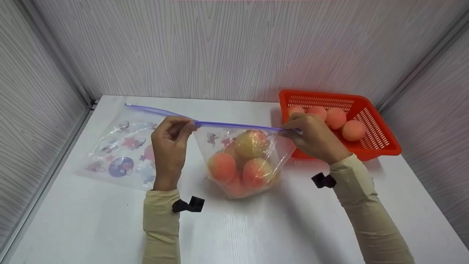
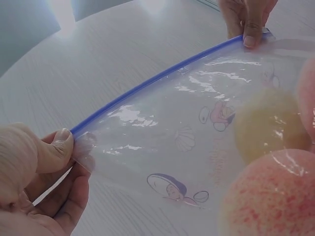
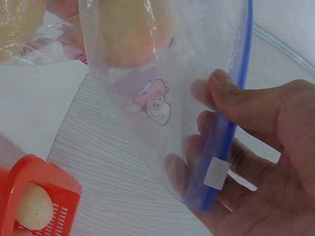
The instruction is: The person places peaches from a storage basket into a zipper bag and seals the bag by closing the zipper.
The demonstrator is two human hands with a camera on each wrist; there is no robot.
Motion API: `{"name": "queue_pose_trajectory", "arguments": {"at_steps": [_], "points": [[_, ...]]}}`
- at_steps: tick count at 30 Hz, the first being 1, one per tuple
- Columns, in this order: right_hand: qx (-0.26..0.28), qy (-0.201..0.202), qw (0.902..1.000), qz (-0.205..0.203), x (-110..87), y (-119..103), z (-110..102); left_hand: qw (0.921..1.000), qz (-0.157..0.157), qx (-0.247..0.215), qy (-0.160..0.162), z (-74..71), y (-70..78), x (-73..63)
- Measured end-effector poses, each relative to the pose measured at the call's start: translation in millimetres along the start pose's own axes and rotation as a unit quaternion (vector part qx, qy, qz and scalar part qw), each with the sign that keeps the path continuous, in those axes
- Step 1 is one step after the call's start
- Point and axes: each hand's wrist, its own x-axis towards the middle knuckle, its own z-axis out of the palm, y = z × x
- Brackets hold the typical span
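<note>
A clear zip bag (image 1: 242, 146) with a blue-purple zip strip and printed cartoon figures hangs between both hands, several peaches (image 1: 221, 167) bunched at its bottom. My left hand (image 1: 170, 146) pinches the strip's left end between thumb and fingers. At the other end, my right hand (image 1: 311, 135) grips the strip, thumb on one side and fingers behind the film. A small white slider (image 3: 216, 173) sits near that end in the right wrist view. The strip (image 2: 157, 78) runs nearly straight and taut, its two edges lying together.
A second printed zip bag (image 1: 124, 154) lies flat at the left, partly behind the left hand. At the back right stands a red plastic basket (image 1: 381, 151) with several peaches (image 1: 353, 130) in it. Pale wood-grain panels (image 1: 183, 47) enclose the white table (image 1: 234, 234).
</note>
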Motion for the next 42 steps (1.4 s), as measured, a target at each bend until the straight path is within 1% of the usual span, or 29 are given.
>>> {"name": "queue_pose_trajectory", "arguments": {"at_steps": [5,7,11,14,17,20,21,23,25,26,28,31,32,34,37,39,41,42], "points": [[0.004,0.031,0.9995,-0.003,-2.8,-3,1,0.9997,-0.016,-0.003,0.021,1.4,-0.4,-0.8],[0.006,0.044,0.9990,-0.011,-3.0,-5,0,0.9994,-0.019,-0.005,0.030,1.5,-0.2,-1.1],[0.003,0.068,0.9970,-0.036,-1.4,-8,0,0.9987,-0.018,-0.004,0.047,1.1,0.4,-1.0],[-0.004,0.080,0.9958,-0.044,0.5,-11,1,0.9982,-0.016,-0.009,0.057,0.6,0.6,-0.7],[-0.004,0.090,0.9955,-0.028,4.6,-14,0,0.9977,-0.029,-0.009,0.061,0.8,-2.1,-1.3],[0.002,0.093,0.9957,0.006,11.3,-19,-2,0.9969,-0.058,-0.004,0.054,1.0,-6.4,-3.7],[0.002,0.093,0.9954,0.021,14.2,-21,-2,0.9963,-0.071,0.004,0.049,1.0,-7.4,-4.6],[-0.001,0.089,0.9949,0.047,20.2,-23,-4,0.9951,-0.087,0.032,0.035,2.1,-9.3,-6.3],[0.000,0.085,0.9938,0.071,26.5,-26,-5,0.9923,-0.100,0.072,0.012,5.2,-10.4,-7.4],[0.001,0.085,0.9929,0.083,30.0,-26,-5,0.9893,-0.106,0.100,-0.002,7.3,-10.6,-8.1],[0.013,0.087,0.9909,0.102,37.5,-26,-4,0.9798,-0.115,0.160,-0.032,13.0,-12.1,-9.1],[0.033,0.102,0.9860,0.128,51.5,-29,0,0.9614,-0.131,0.229,-0.079,24.1,-15.3,-9.8],[0.040,0.108,0.9838,0.138,57.2,-30,2,0.9543,-0.135,0.249,-0.094,28.2,-17.0,-9.8],[0.067,0.108,0.9794,0.157,69.3,-35,7,0.9419,-0.143,0.278,-0.124,36.3,-21.6,-9.5],[0.132,0.104,0.9675,0.189,87.6,-42,19,0.9280,-0.161,0.291,-0.168,47.3,-29.6,-6.4],[0.200,0.104,0.9511,0.211,99.3,-44,29,0.9197,-0.173,0.296,-0.191,52.5,-35.4,-0.9],[0.268,0.117,0.9270,0.234,109.4,-44,41,0.9163,-0.179,0.301,-0.194,55.0,-40.5,8.0],[0.309,0.125,0.9102,0.246,113.7,-43,48,0.9156,-0.177,0.307,-0.189,55.1,-42.6,13.0]]}}
